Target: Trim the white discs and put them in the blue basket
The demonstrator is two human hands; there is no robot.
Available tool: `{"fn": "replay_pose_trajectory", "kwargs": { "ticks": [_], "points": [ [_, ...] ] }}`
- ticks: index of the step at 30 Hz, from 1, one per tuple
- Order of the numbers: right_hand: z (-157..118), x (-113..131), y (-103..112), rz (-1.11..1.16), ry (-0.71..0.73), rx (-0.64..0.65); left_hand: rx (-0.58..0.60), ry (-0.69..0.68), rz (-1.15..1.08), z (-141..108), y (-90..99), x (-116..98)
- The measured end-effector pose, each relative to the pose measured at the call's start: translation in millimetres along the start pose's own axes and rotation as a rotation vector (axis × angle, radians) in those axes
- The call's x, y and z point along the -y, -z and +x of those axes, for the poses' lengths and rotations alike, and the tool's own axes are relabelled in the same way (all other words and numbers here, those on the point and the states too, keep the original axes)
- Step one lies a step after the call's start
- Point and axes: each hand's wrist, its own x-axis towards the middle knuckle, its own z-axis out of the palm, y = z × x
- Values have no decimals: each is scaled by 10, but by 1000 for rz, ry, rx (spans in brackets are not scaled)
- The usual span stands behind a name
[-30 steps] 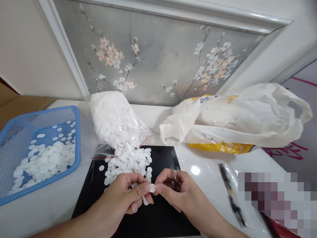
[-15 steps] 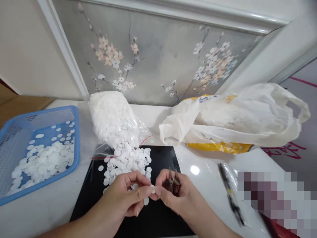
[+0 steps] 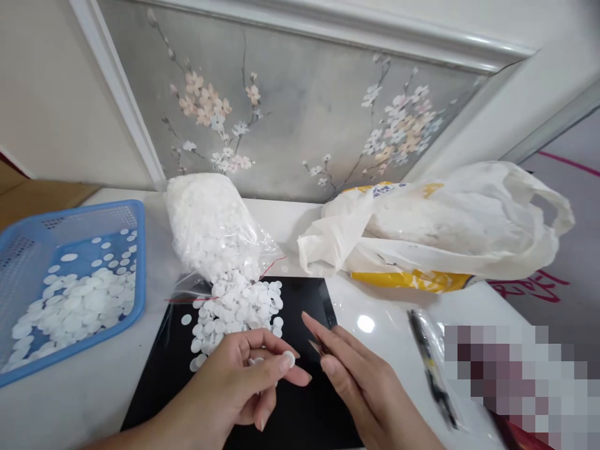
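Between thumb and fingers, my left hand (image 3: 253, 375) pinches a small round white plastic disc (image 3: 289, 359). More of the same discs show in its curled palm. My right hand (image 3: 360, 381) is apart from it to the right, closed around small metal snips; only their pointed tips stick out past the fingers, and the rest is hidden. Beyond my left hand, a loose pile of white discs (image 3: 239, 306) lies on a black board (image 3: 304, 306). The pile spills from the mouth of a clear plastic bag (image 3: 206, 219) full of discs.
A blue plastic basket (image 3: 140, 262) with many discs stands at the left. At the back right lies a white and yellow plastic bag (image 3: 435, 231). Black pens in a clear sleeve (image 3: 431, 369) lie on the white table to the right. A floral panel (image 3: 300, 106) rises behind.
My right hand has drawn away to the right from the disc and turned, so the snips' blades show less. The disc stays in my left hand, whose fingers have opened out somewhat.
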Motion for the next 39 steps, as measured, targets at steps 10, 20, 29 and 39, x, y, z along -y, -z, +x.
{"fn": "replay_pose_trajectory", "kwargs": {
  "ticks": [10, 20, 29, 39],
  "points": [
    [-149, 36, -8, -83, 177, -216, -79, -35, -100, -17, -252, -143],
    [-157, 7, 12, -101, 175, -221, -39, -1, -191, 48, -273, -93],
    [-170, 22, 9, -138, 178, -212, -10, -12, -165, 31, -254, -99],
    [-129, 30, 11, -194, 277, -270, 21, -5, -156, -5, -245, -130]
  ]
}}
